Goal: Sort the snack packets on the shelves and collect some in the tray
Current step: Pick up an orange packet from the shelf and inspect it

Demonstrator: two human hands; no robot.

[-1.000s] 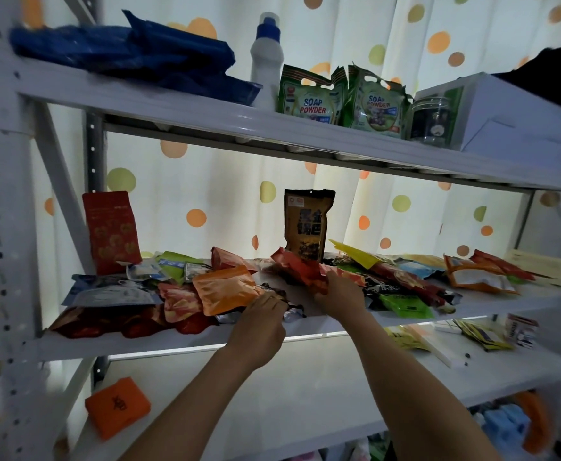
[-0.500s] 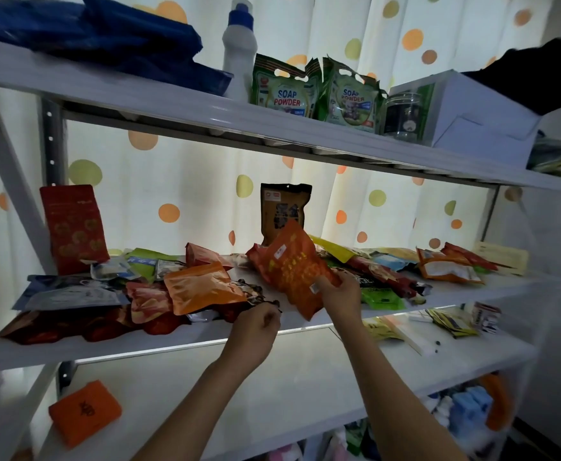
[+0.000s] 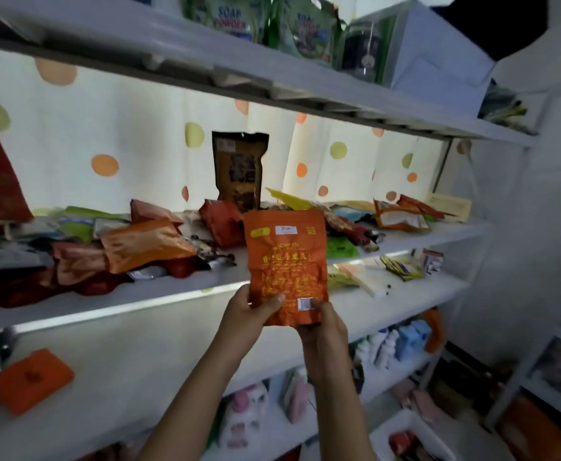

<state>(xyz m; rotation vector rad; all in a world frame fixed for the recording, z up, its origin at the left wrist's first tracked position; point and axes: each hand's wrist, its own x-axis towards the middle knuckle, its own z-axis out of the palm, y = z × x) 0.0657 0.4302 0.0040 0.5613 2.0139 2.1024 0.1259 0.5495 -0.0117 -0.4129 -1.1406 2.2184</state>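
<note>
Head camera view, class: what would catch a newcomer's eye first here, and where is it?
First, the orange snack packet, held upright at centre frame by its lower edge between the left hand and right hand. Behind it, a jumble of snack packets covers the middle shelf, with a dark brown pouch standing upright against the dotted curtain.

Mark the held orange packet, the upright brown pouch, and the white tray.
orange packet (image 3: 287,261), head view, centre of its printed face
brown pouch (image 3: 239,171), head view, middle of its front
white tray (image 3: 380,435), head view, near rim
</note>
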